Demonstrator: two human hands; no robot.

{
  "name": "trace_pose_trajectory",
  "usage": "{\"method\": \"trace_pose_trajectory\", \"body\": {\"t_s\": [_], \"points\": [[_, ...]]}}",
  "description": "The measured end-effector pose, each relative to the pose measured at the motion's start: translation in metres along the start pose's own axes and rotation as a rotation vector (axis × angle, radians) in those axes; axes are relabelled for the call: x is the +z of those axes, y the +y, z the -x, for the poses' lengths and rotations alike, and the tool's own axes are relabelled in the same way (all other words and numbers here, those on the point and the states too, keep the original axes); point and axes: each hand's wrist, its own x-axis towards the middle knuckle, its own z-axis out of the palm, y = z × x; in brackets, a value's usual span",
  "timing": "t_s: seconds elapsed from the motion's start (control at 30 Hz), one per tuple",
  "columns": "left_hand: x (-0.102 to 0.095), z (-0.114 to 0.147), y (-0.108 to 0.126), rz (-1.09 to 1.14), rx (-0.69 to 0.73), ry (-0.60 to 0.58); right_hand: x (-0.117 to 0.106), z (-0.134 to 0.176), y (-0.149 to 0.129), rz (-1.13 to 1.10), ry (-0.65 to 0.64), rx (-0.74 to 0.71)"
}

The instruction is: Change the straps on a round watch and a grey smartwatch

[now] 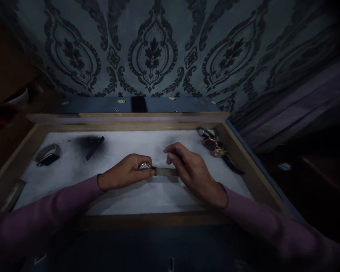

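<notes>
While the left hand (127, 172) pinches the wristwatch (144, 166) by its case, over the wooden-rimmed tray (155, 220), the strap (166, 172) extends to the right hand (195, 172). Right-hand fingers are curled near the thumb; their grip cannot be determined. 1 smartwatch (51, 158) lies left, inside the tray.

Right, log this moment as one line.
left hand: holds watch; right hand: by strap, contact unclear; wooden tray: more watches at right

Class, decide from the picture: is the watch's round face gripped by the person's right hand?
No, the left hand grips the watch at its face, while the right hand is apart from the face.
</notes>
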Motion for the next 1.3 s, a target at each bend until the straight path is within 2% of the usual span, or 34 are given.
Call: {"method": "trace_pose_trajectory", "body": {"t_s": [0.23,0.43,0.63,0.77,0.9,1.3], "points": [[-0.003,0.001,-0.005,-0.016,0.021,-0.011,0.006,-0.002,0.004,-0.044,-0.087,-0.13],[-0.005,0.0,-0.009,-0.041,0.02,0.008,0.001,-0.005,-0.004,-0.214,-0.299,0.183],[-0.003,-0.002,-0.012,-0.079,0.017,0.001,0.006,-0.006,0.001,-0.439,-0.432,0.299],[-0.002,-0.001,-0.011,-0.07,0.013,-0.043,0.009,-0.005,0.006,-0.537,-0.42,0.281],[-0.002,0.001,-0.008,-0.065,-0.001,-0.069,0.009,-0.004,0.006,-0.622,-0.389,0.346],[-0.002,0.001,-0.007,-0.048,-0.022,-0.025,0.009,-0.005,0.005,-0.731,-0.287,0.421]]}}
